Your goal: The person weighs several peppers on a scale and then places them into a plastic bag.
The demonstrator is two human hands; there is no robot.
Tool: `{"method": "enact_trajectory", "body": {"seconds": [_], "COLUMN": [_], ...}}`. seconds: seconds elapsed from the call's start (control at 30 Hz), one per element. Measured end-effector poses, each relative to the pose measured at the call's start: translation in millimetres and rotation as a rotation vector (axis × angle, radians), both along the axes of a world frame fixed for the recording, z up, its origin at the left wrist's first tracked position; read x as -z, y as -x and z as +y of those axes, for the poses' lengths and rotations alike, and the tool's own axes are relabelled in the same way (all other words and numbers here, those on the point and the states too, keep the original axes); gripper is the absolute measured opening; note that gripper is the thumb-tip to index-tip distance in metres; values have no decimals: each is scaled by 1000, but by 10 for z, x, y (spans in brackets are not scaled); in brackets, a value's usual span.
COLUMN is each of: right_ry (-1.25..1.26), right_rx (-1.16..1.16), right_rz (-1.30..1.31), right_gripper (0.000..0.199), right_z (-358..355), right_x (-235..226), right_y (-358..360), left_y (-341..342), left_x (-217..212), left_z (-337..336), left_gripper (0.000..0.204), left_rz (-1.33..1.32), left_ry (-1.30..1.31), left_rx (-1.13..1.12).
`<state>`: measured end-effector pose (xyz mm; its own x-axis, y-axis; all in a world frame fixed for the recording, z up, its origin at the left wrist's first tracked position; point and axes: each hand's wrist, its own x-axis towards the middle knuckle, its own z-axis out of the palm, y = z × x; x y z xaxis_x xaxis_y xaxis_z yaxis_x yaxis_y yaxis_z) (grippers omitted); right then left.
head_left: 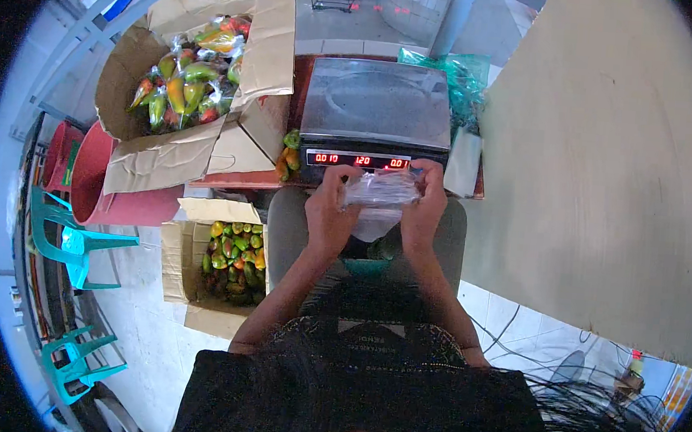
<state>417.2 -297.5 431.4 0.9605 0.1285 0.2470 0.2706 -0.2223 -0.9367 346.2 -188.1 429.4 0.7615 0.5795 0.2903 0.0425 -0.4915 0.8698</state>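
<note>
A bundle of see-through plastic bags (382, 188) is stretched between my two hands, just in front of the scale's lit display. My left hand (333, 203) pinches its left end, and my right hand (426, 207) grips the right end with the thumb on top. Beyond them stands the weighing scale (376, 102), its metal pan bare and red digits glowing on its front. One or two small peppers (289, 157), green and orange, lie left of the scale. Below the bundle, a whitish plastic piece (377, 225) hangs over my lap.
A big cardboard box (166, 155) at the left holds bagged peppers (187, 84). Lower down, another box (178, 264) contains loose peppers (235, 256). Green plastic bags (468, 76) lie behind the scale's right side. A large pale board (605, 178) fills the right. Teal chairs (79, 241) stand far left.
</note>
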Motion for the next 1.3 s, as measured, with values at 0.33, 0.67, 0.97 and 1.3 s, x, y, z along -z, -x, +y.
{"method": "enact_trajectory", "body": {"seconds": [0.33, 0.67, 0.97, 1.3], "right_ry": [60, 246, 149, 602], "right_rx": [44, -96, -49, -226], "right_rz": [-20, -105, -167, 50], "right_gripper": [33, 31, 32, 44], "right_z": [94, 104, 21, -81], "right_x": [89, 179, 244, 344], "right_y": [78, 53, -80, -103], "left_y": [-154, -17, -35, -18], "left_x": [131, 106, 96, 266], "left_z": [200, 236, 282, 295], "left_gripper": [21, 12, 20, 28], "left_rz": [-286, -153, -46, 155], "left_ry": [-9, 122, -112, -267], "left_rx": [-313, -257, -289, 105]}}
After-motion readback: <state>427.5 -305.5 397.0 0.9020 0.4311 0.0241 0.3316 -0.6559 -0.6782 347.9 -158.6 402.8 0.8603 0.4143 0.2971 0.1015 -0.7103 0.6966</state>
